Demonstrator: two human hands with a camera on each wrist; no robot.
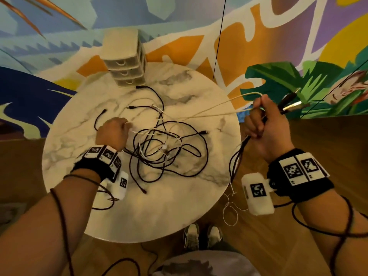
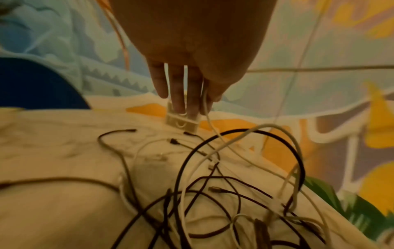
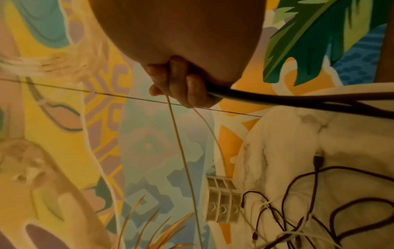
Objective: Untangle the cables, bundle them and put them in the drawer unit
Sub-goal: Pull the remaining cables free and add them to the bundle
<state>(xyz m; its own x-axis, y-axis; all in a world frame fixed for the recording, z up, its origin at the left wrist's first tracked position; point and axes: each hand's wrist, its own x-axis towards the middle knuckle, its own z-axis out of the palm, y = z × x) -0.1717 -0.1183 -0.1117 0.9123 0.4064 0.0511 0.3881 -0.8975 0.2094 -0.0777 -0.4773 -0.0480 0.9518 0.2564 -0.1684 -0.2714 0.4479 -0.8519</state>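
A tangle of black and white cables (image 1: 167, 148) lies in the middle of the round marble table (image 1: 159, 216). The beige three-drawer unit (image 1: 125, 62) stands at the table's far edge, drawers closed. My left hand (image 1: 113, 132) hovers left of the tangle and pinches a white cable (image 2: 205, 101) between thumb and finger. My right hand (image 1: 262, 120) is raised beyond the table's right edge. It grips a bunch of black cables (image 3: 277, 99) and white strands (image 1: 209, 112) stretched taut from the tangle. USB plugs (image 1: 292, 104) stick out past its thumb.
Black cable loops (image 1: 237, 156) hang below the right hand, and a thin white cord (image 1: 229, 208) dangles off the table edge to the wooden floor. My shoes (image 1: 203, 236) stand close to the table's near edge. A painted mural wall rises behind the table.
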